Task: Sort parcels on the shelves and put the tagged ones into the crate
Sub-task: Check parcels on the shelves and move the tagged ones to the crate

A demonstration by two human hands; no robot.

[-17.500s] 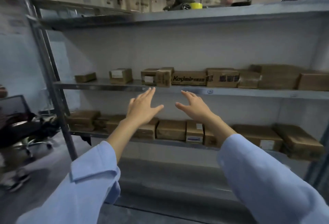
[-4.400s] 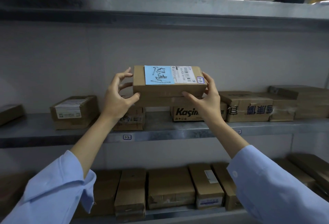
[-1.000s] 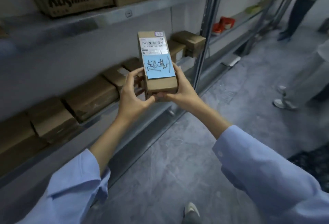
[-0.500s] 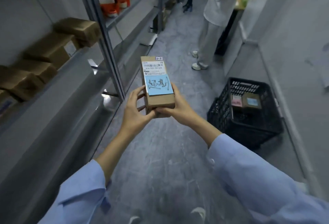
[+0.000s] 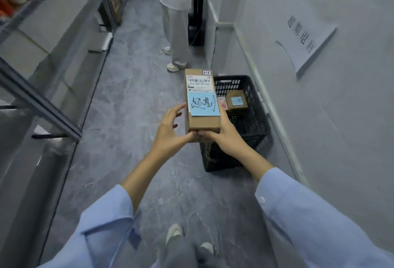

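I hold a long brown parcel flat, with a white barcode label and a blue handwritten tag on top. My left hand grips its near left corner. My right hand cups its near right side from below. The parcel hovers over the left rim of a black plastic crate standing on the floor by the right wall. Inside the crate lies a small brown box with a blue tag and a pink-tagged item beside it.
Metal shelving runs along the left of a narrow grey aisle. A person in light clothes stands just beyond the crate. A paper sign hangs on the right wall. My own shoes show at the bottom.
I have turned away from the shelves and walked down the aisle with the parcel; the crate is now directly under and beyond the parcel instead of off to the right.
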